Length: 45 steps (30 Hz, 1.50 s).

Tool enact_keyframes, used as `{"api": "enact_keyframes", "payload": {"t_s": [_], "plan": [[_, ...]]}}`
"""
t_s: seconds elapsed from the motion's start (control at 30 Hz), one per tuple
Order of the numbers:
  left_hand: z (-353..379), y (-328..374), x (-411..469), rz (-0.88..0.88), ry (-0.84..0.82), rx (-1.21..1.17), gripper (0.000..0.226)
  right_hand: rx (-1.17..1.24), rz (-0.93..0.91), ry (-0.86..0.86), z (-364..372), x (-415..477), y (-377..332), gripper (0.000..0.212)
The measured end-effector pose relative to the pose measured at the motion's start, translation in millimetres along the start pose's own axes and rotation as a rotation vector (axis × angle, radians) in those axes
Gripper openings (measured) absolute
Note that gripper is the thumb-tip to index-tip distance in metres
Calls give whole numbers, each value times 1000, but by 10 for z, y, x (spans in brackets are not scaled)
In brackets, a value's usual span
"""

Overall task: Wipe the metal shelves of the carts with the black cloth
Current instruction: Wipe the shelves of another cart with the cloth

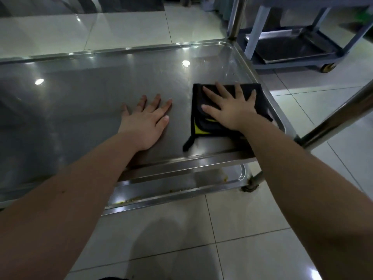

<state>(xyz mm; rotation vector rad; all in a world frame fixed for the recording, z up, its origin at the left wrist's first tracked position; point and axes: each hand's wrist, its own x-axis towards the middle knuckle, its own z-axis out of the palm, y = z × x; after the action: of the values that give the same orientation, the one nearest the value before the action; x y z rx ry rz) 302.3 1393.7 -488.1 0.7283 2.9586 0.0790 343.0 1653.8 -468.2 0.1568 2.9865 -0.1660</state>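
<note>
Right hand [230, 112] pressed flat, fingers spread and straight, on top of the black cloth [210, 126]; not clenched, nothing curled round the cloth. Left hand [145, 122] likewise flat and spread, bare palm on the metal, just left of the cloth and not touching it. Count: two hands, one cloth, two carts. Cloth is folded, black with a yellow patch on its near left side, and lies at the right end of the top shelf [90, 102] of the near cart, close to the raised right rim. Nearest the camera, both forearms cross over the tiled floor [242, 229]. Two shelves of the near cart show: the top one and a lower shelf [171, 186] under its near edge, with yellowish crumbs [129, 201] along its front lip. Most of the lower shelf is hidden by the top shelf and the left forearm. One caster [250, 184] at the near right corner, dark and hard to make out. Two metal uprights at the right end: near post [343, 112], far post [235, 17], both cut off. Beyond, upper right: second cart [292, 43], grey-blue frame, one metal shelf visible, one wheel [328, 67]; its top is cut off by the frame edge.
</note>
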Motion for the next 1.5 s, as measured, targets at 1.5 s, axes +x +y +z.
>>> {"api": "enact_keyframes", "payload": {"t_s": [1.5], "plan": [[-164, -1901, -819, -239, -53, 6, 55, -76, -130, -73, 324, -791, -1652, 69]]}}
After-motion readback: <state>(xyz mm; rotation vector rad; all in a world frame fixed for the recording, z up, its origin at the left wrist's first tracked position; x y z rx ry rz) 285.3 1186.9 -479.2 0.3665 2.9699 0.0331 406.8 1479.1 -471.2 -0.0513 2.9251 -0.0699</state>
